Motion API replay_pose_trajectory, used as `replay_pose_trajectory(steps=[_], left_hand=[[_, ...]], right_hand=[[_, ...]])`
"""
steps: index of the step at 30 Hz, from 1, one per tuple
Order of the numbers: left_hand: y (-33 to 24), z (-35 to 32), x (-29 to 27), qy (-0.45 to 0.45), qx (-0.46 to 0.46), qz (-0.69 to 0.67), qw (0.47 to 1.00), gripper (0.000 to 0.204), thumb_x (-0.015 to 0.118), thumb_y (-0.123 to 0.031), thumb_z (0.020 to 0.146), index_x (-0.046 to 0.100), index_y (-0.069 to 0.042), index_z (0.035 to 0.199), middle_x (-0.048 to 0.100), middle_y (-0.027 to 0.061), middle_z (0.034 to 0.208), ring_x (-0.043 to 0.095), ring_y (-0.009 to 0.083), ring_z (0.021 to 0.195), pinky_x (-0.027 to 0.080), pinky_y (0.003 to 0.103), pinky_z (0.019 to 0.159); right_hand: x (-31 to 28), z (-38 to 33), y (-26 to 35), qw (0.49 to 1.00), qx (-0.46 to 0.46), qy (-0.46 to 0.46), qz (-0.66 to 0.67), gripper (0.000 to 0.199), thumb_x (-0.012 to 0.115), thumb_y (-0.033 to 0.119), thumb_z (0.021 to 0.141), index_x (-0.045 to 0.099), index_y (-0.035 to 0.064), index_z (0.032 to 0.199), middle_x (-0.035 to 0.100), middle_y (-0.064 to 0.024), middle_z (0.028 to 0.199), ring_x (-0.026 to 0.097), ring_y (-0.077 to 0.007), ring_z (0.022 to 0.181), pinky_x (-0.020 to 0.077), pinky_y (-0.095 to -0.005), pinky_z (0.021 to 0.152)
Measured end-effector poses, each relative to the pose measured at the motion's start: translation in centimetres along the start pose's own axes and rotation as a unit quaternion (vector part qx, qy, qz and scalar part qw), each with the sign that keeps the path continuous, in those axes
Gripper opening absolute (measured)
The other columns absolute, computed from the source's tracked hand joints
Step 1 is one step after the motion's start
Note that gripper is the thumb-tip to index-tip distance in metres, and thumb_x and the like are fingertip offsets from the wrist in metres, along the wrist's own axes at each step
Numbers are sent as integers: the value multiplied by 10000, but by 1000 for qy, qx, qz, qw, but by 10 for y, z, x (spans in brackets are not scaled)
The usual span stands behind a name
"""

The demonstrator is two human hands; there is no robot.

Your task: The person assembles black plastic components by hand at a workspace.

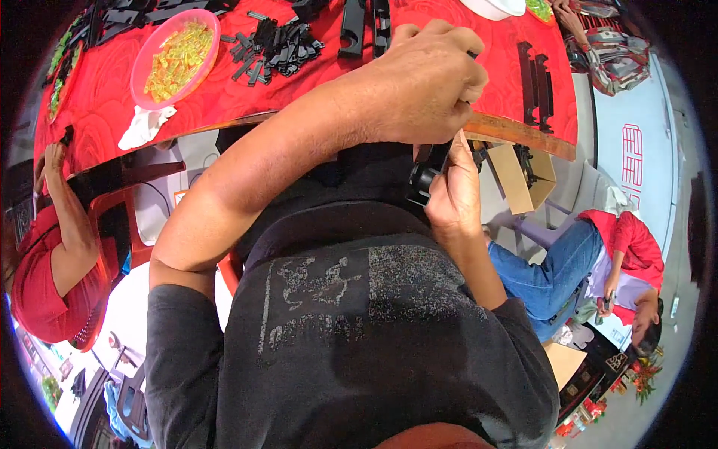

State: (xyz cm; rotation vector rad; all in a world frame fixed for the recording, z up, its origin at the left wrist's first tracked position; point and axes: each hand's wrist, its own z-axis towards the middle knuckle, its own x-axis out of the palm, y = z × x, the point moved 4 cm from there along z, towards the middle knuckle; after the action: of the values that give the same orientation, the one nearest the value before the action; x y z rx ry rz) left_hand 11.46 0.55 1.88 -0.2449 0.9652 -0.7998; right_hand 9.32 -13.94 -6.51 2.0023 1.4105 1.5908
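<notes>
My left hand (434,82) reaches across in front of me at the table's near edge, its fingers curled closed. A small dark bit shows between those fingers, but what it is stays hidden. Just below it, my right hand (458,191) grips a black plastic part (423,182) with a rounded end. The upper portion of that part disappears behind my left hand and wrist. Beyond my left hand, long black plastic housings (352,30) lie on the red cloth. A pile of small black pieces (280,49) spreads to their left.
A pink bowl (212,56) of yellow clear pieces stands left on the red tablecloth (97,123), above a crumpled white tissue (146,127). Black strips (535,86) lie at right. An open cardboard box (512,176) sits below the edge. People sit on both sides.
</notes>
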Motion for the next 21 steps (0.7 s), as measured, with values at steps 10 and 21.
replay_pose_trajectory(steps=[10,21], left_hand=[[10,-1,-17,49,-116,-207,970,153,617,-119,754,646,31,766,619,194,647,654,370,648,501,446,618],[13,-36,-6,-47,-143,-73,986,189,675,-188,761,733,-27,842,653,181,890,651,349,870,522,439,803]], right_hand=[[-1,-3,0,998,41,16,41,305,519,252,1042,603,58,1262,678,-48,1147,646,-163,1013,530,-337,893],[-11,-8,-1,991,80,53,-90,355,545,260,1032,606,10,1276,686,-83,1139,661,-160,940,568,-288,786]])
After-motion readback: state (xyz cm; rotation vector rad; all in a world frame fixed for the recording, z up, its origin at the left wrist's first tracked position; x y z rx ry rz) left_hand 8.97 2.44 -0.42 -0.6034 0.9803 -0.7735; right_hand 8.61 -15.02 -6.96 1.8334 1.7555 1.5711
